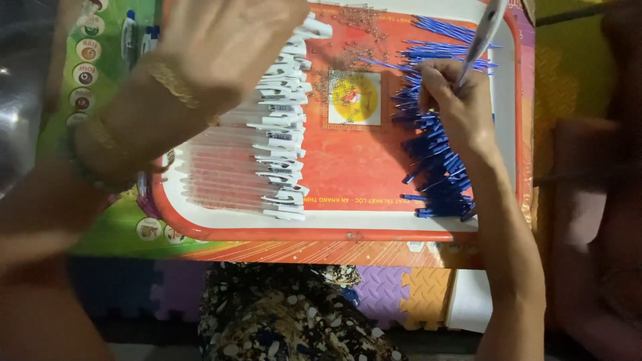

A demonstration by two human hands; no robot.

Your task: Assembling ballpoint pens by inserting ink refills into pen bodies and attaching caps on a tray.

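A red tray [348, 174] with a white rim lies in front of me. On its left lies a row of clear pen barrels with white clips [281, 134]. A heap of blue pen refills [438, 167] fills its right side. My right hand [455, 100] rests on the blue refills and pinches a clear pen barrel [483, 37] that sticks up and away. My left hand [221, 47] is raised and blurred over the tray's top left, above the clear barrels, fingers spread, nothing visible in it. Gold bangles circle that wrist.
Small metal springs [351, 40] are scattered near the tray's top middle. The tray sits on a colourful printed board [120, 220]. Foam puzzle floor mats [401, 294] and my patterned clothing [294, 314] lie below. A metal vessel [20, 100] stands at far left.
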